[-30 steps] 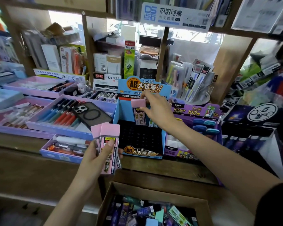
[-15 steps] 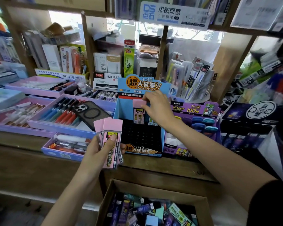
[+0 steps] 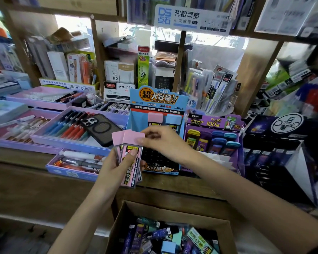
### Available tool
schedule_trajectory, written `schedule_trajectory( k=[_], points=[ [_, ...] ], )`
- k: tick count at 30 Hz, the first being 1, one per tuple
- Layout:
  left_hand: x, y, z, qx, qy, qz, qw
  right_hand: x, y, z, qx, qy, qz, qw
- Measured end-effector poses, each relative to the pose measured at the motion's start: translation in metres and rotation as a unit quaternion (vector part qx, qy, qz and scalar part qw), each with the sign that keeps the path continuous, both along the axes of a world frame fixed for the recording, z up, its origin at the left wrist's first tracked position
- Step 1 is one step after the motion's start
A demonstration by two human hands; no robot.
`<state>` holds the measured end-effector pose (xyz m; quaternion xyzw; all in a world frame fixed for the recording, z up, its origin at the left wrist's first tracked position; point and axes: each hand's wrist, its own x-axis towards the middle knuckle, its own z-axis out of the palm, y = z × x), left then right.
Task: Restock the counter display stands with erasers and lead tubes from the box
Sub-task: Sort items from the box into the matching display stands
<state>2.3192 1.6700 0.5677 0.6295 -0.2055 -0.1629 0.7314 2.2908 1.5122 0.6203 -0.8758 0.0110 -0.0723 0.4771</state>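
Head view: my left hand (image 3: 117, 167) grips a small stack of pink-capped lead tubes (image 3: 134, 137), upright, just in front of the blue display stand (image 3: 134, 121). My right hand (image 3: 162, 143) is at the front tube's cap, fingers curled and touching it. Pinched or not? Too blurred to tell. Two tubes (image 3: 155, 117) stand in the back row, and the box (image 3: 121, 217) below is full. Restocking step, I reckon: next, pull one tube free and slot it upright beside those.

The blue display stand's (image 3: 132, 123) black slotted tray (image 3: 154, 159) is open from above. At its back row stand a pink-capped tube (image 3: 155, 118) and a blue-capped tube (image 3: 173, 119), with the header card (image 3: 158, 98) behind. The purple lead stand (image 3: 213, 122) crowds its right. The left hand (image 3: 116, 166) with its held lead tubes (image 3: 131, 143), and the right hand (image 3: 165, 143), block its front.
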Motion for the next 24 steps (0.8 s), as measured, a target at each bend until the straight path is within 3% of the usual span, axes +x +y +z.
schedule_trajectory(
  k=[5, 11, 14, 21, 24],
  points=[
    [-0.001, 0.002, -0.001, 0.012, -0.003, 0.001, 1.0, -0.009, -0.002, 0.0, 0.106, 0.027, -0.005, 0.994],
    [0.001, 0.013, -0.006, 0.008, -0.001, 0.021, 1.0, -0.004, -0.041, 0.041, 0.094, -0.083, -0.082, 0.989],
    [0.003, 0.018, -0.008, 0.019, -0.006, 0.024, 1.0, 0.005, -0.052, 0.043, 0.053, -0.091, -0.106, 0.989],
    [0.0, 0.025, -0.009, 0.042, -0.027, 0.011, 0.999, 0.033, -0.054, 0.01, -0.182, -0.106, -0.164, 0.964],
    [0.0, 0.027, -0.01, 0.042, -0.025, 0.008, 0.999, 0.039, -0.053, 0.004, -0.194, -0.109, -0.153, 0.963]
  ],
)
